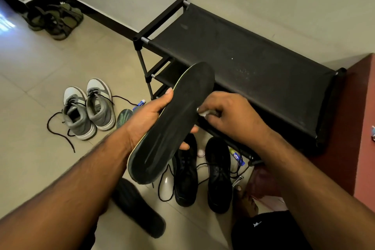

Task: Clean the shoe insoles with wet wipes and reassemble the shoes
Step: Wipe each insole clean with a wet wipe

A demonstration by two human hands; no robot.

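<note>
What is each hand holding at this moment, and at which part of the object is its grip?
Left hand grips the black insole across its middle. Right hand pinches a white wet wipe against the insole's edge.

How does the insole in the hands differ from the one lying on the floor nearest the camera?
The held insole is up in the air, gripped by the left hand, while the right hand presses a wet wipe to its edge; the floor insole lies untouched on the tiles. The held insole shows a pale rim and faint streaks; the floor insole looks plain dark. Both are black.
</note>
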